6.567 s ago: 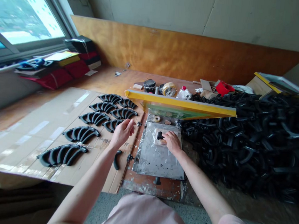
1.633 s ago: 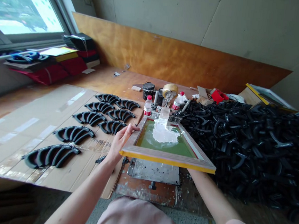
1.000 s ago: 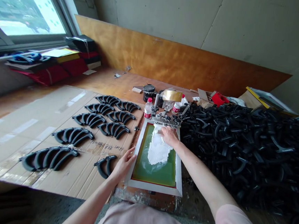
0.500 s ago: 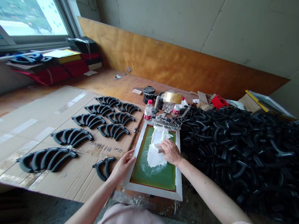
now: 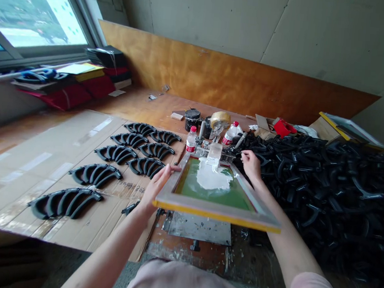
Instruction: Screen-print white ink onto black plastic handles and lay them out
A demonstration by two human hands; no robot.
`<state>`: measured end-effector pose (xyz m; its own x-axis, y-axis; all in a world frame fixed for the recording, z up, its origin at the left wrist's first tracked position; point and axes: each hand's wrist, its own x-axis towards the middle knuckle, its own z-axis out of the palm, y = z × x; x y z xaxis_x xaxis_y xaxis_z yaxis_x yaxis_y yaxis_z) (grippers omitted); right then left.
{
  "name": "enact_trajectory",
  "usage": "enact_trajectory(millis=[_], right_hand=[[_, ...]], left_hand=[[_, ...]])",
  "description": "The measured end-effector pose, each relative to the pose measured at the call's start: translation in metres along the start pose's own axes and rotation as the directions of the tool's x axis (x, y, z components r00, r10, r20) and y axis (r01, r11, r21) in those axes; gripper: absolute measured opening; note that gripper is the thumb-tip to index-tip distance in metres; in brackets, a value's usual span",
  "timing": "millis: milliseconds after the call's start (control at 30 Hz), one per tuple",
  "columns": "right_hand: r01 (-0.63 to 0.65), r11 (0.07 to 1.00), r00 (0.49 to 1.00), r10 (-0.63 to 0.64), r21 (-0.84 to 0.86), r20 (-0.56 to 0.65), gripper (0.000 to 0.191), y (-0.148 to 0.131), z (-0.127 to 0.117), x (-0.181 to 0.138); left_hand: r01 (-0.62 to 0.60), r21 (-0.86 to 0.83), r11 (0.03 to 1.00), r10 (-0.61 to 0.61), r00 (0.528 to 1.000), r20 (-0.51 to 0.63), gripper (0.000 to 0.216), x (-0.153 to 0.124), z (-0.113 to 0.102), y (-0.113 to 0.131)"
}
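A screen printing frame (image 5: 218,212) is tilted up at its near end, with white ink (image 5: 213,179) on its green mesh. My left hand (image 5: 156,186) grips the left rail, fingers along it. At the frame's far end a pale, flat squeegee (image 5: 214,155) stands in the ink, touched by neither hand. My right hand (image 5: 252,166) hangs just right of the frame's far corner, fingers loosely bent and nothing visible in them. Under the raised end shows a metal base plate (image 5: 200,229). Metal clamps (image 5: 203,149) hold the far end.
Rows of curved black handle-like parts (image 5: 112,152) lie on cardboard (image 5: 57,141) at left. A large heap of similar parts (image 5: 311,195) covers the right side. Behind the frame stand red-capped bottles (image 5: 191,140), a black tub (image 5: 192,119) and a tape roll (image 5: 220,118).
The frame's near end has risen, uncovering the base plate. My right hand has let go of the squeegee and moved right. My left hand has moved up with the rail.
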<state>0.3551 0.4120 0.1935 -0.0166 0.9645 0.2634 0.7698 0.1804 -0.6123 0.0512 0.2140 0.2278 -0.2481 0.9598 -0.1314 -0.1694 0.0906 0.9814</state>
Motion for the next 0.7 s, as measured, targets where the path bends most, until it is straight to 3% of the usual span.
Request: enact_trajectory(millis=[33,100,167,233,300,367,433,500,600,633,667,700], right_hand=[[-0.079,0.997,0.997,0.078,-0.018,-0.023,0.027,0.012,0.001,-0.010],[-0.115,0.992,0.991,0.119,-0.058,0.067,0.021,0.027,0.013,-0.037],[0.031,0.997,0.969,-0.013,-0.070,0.248,0.018,0.028,0.033,-0.065],[0.215,0.973,0.911,-0.168,-0.087,0.377,0.024,0.019,0.051,-0.086],[0.320,0.938,0.875,-0.238,-0.134,0.422,0.024,0.003,0.060,-0.099],[0.342,0.925,0.880,-0.252,-0.168,0.402,0.014,-0.017,0.060,-0.110],[0.392,0.906,0.882,-0.320,-0.161,0.346,0.011,-0.041,0.056,-0.128],[0.536,0.838,0.814,-0.482,-0.102,0.324,0.015,-0.064,0.055,-0.152],[0.735,0.675,0.598,-0.691,0.065,0.406,0.020,-0.075,0.054,-0.183],[0.737,0.672,0.582,-0.684,0.071,0.440,0.021,-0.068,0.051,-0.187],[0.706,0.708,0.614,-0.631,0.027,0.474,0.021,-0.055,0.046,-0.187],[0.644,0.762,0.680,-0.535,-0.062,0.501,0.018,-0.037,0.039,-0.184]], left_hand=[[-0.060,-0.022,0.998,0.060,0.998,-0.004,0.051,0.009,0.006,0.012],[-0.137,-0.068,0.988,0.138,0.990,0.006,0.054,0.029,0.019,0.033],[-0.147,-0.114,0.983,0.152,0.988,0.036,0.055,0.045,0.028,0.045],[-0.150,-0.159,0.976,0.153,0.988,0.009,0.055,0.051,0.033,0.044],[-0.107,-0.179,0.978,0.103,0.994,-0.032,0.054,0.043,0.036,0.025],[0.096,-0.161,0.982,-0.091,0.995,0.039,0.057,0.022,0.038,-0.007],[0.389,-0.084,0.918,-0.366,0.908,0.201,0.061,-0.006,0.040,-0.043],[0.509,-0.093,0.856,-0.479,0.847,0.229,0.058,-0.032,0.038,-0.073],[0.519,-0.133,0.845,-0.512,0.855,0.084,0.047,-0.058,0.013,-0.104],[0.519,-0.111,0.848,-0.520,0.854,0.015,0.046,-0.063,-0.003,-0.111],[0.527,-0.072,0.847,-0.531,0.846,-0.053,0.047,-0.068,-0.023,-0.118],[0.536,-0.029,0.844,-0.534,0.834,-0.140,0.048,-0.071,-0.045,-0.126]])
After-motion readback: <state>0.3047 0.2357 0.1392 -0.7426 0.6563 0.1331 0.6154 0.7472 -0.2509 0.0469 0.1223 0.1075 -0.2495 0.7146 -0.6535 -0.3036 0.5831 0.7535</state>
